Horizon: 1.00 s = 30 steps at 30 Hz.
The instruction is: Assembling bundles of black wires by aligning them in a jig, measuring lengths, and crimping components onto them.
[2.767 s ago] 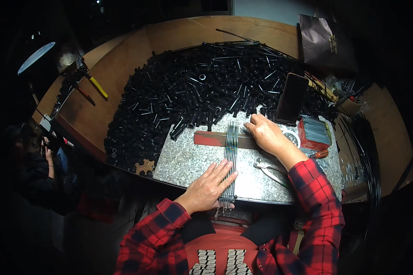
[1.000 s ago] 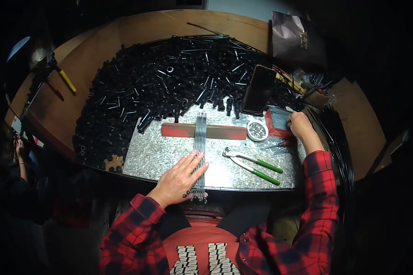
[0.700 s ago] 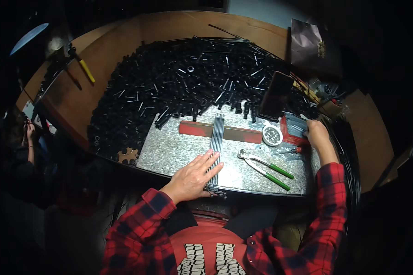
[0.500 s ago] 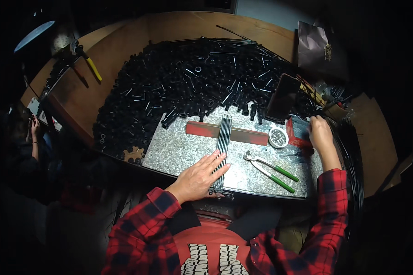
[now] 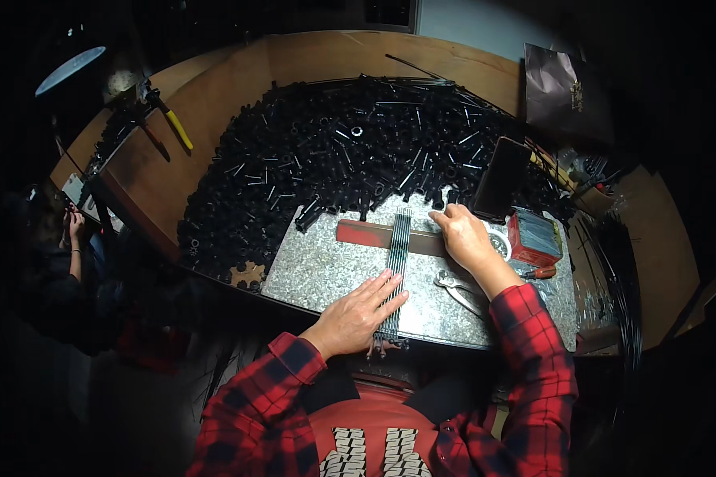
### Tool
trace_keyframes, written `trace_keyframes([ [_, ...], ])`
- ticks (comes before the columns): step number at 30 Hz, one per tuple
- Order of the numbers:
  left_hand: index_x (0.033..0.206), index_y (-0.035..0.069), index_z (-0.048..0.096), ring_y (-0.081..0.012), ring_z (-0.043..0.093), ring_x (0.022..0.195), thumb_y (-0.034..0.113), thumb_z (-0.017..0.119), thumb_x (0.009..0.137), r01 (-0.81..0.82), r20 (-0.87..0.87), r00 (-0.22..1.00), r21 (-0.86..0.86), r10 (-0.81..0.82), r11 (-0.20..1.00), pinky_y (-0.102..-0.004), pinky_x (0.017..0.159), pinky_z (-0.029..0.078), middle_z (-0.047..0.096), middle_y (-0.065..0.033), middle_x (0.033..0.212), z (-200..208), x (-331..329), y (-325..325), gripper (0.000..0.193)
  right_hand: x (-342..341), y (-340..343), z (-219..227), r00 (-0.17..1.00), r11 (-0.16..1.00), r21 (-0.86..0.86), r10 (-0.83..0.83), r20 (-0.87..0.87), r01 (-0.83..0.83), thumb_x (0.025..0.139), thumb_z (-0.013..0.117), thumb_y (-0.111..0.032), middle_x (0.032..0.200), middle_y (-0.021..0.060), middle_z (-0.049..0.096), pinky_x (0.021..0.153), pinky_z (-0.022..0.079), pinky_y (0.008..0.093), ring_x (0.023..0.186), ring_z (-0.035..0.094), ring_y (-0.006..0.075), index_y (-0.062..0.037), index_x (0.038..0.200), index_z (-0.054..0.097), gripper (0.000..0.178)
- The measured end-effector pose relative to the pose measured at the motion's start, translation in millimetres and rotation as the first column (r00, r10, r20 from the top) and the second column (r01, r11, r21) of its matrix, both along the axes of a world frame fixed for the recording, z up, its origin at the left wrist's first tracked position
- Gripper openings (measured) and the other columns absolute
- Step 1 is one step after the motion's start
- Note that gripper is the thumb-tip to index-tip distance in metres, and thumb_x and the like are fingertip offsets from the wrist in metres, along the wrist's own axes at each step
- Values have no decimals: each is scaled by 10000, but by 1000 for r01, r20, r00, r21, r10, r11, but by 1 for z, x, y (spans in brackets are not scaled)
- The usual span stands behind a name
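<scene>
My left hand (image 5: 354, 316) lies flat across the near part of a row of thin metal rods (image 5: 398, 248), its fingers stretched out. The rods lie side by side across a red-and-brown bar (image 5: 363, 233), their dark knobbed ends at the near table edge. My right hand (image 5: 468, 240) is over the bar's right end, thumb and fingers pinched together just right of the rods' far ends. Whatever is in that pinch cannot be made out. Behind my right hand a white bowl (image 5: 500, 245) is partly hidden. Below my right wrist, pincers (image 5: 460, 294) lie with their handles covered by my sleeve.
A big heap of black tubular parts (image 5: 326, 143) fills the back of the metal-topped table (image 5: 318, 270). To the right are a dark phone (image 5: 501, 176), a red box (image 5: 535, 238), a screwdriver (image 5: 539, 273) and long black rods (image 5: 624, 294). Another person's hand (image 5: 75, 224) shows far left.
My right hand has moved left from beside the red box to the rods' far ends, now covering part of the bowl and the pincers. My left hand keeps its place on the rods.
</scene>
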<state>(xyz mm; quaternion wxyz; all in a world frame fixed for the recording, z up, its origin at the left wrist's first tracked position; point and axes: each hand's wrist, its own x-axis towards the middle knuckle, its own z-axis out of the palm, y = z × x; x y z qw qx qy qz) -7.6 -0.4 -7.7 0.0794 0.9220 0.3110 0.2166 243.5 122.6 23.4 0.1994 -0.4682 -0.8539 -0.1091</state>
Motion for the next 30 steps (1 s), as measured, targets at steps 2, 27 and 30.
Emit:
trace_keyframes([
  [2, 1385, 54, 418, -362, 324, 1370, 373, 753, 697, 3, 0, 1000, 0, -3, 1000, -445, 1119, 305, 360, -208, 1452, 1, -1, 0, 828, -2, 2, -4, 1000, 1000, 3, -4, 12, 4, 799, 527, -52, 892, 139, 595, 738, 519, 394, 888, 597, 300, -78, 1051, 675, 293],
  [27, 1338, 38, 464, -384, 374, 1329, 397, 736, 717, -6, -16, 1000, 42, 6, 999, -450, 1093, 343, 400, -224, 1413, 3, 0, 1, 767, -2, 9, -7, 995, 1000, -10, 13, -97, -14, 799, 562, -87, 904, 130, 587, 766, 497, 378, 891, 568, 283, -52, 980, 695, 228],
  [30, 1304, 22, 492, -417, 422, 1287, 534, 704, 751, 2, -28, 1000, 112, 1, 994, -465, 1066, 375, 439, -246, 1372, 1, -1, 3, 783, -2, 9, -6, 997, 1000, -10, 10, -80, -11, 797, 559, -85, 903, 130, 587, 765, 502, 379, 901, 572, 285, -50, 978, 693, 228],
])
